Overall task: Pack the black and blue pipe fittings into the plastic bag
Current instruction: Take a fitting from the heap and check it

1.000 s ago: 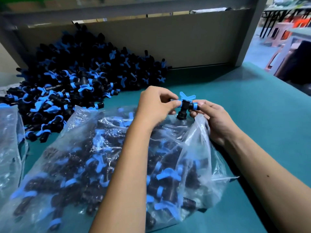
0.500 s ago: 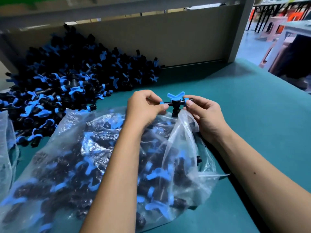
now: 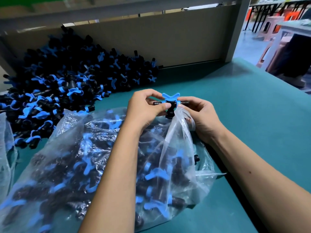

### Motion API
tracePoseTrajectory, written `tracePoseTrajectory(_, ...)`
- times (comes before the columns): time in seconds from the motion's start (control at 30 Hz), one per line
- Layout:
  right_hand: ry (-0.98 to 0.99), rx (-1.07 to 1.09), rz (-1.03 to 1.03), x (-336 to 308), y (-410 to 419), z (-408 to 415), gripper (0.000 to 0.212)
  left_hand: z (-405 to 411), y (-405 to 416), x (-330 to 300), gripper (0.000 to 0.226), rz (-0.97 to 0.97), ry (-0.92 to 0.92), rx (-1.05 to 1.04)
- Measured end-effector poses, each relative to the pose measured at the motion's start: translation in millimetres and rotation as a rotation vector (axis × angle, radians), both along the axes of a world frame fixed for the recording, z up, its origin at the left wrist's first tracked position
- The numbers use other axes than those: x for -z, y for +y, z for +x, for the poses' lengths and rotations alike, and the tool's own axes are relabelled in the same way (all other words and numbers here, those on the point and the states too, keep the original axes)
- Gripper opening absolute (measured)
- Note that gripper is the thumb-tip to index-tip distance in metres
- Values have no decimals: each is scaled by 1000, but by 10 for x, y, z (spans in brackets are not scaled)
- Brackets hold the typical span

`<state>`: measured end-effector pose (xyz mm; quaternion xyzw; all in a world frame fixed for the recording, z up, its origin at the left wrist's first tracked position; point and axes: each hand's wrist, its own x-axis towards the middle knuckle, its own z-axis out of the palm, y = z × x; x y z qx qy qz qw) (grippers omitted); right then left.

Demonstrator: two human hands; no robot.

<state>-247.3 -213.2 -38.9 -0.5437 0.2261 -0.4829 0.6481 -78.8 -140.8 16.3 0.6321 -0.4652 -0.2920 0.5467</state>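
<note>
A black pipe fitting (image 3: 170, 103) with a blue butterfly handle is held level above the mouth of a clear plastic bag (image 3: 104, 158). My left hand (image 3: 146, 108) pinches its left end and my right hand (image 3: 200, 113) pinches its right end. The right hand also holds the bag's rim, which rises to the fitting. The bag lies on the teal table (image 3: 244, 115) and holds several black and blue fittings. A large pile of loose fittings (image 3: 67, 84) lies at the back left against a grey panel.
A grey back panel (image 3: 176, 41) and upright post close off the table's rear. Part of another plastic bag (image 3: 6, 148) shows at the left edge. Beyond the table's right edge stand stools and tables (image 3: 277, 27) on the floor.
The fitting has been turned in both hands so its pipe ends lie level and its blue handle points up. The hands stay over the bag's mouth.
</note>
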Motion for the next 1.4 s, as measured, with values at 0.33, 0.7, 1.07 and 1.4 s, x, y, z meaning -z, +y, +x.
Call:
tracePoseTrajectory(0.33,36,284,-18,-22,-87,-89,12,161,43,-94,20,-93,194,-218)
tracePoseTrajectory(0.7,69,212,-192,-29,-50,-5,12,-398,-34,-190,43,-8,-11,-108)
tracePoseTrajectory(1.07,-117,176,396,-175,-42,-110,29,-439,131,-322,21,552,-698,285)
tracePoseTrajectory(1.4,-254,-562,174,-233,-44,-341,41,-3,258,-528,23,135,329,55)
